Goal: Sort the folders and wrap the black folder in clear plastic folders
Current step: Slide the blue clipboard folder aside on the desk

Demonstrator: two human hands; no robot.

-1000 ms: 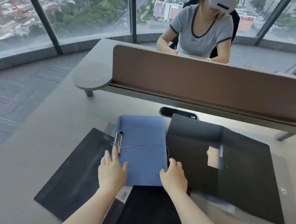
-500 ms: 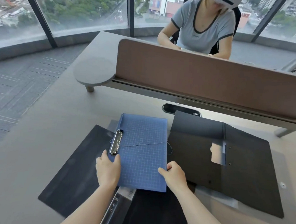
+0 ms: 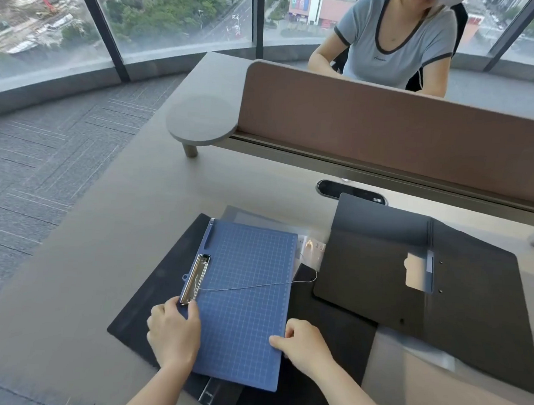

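A blue gridded clipboard folder point(image 3: 246, 295) with a metal clip point(image 3: 195, 279) and a thin string across it lies on the desk. My left hand point(image 3: 172, 333) grips its left edge just below the clip. My right hand point(image 3: 305, 342) pinches its right edge near the bottom. An open black folder point(image 3: 411, 285) lies spread to the right. Beneath the blue one sits another black folder point(image 3: 155, 292), and a clear plastic folder point(image 3: 258, 216) peeks out behind its top edge.
A brown divider panel point(image 3: 391, 128) crosses the desk behind the folders, with a cable grommet point(image 3: 333, 188) below it. A person in a grey shirt point(image 3: 394, 40) sits opposite. A round side shelf point(image 3: 199, 118) juts left. Clear plastic point(image 3: 422, 352) shows under the open folder's near edge.
Both hands have taken hold of the blue folder's side edges and pulled it toward me and slightly left, which uncovers the clear plastic folder behind it.
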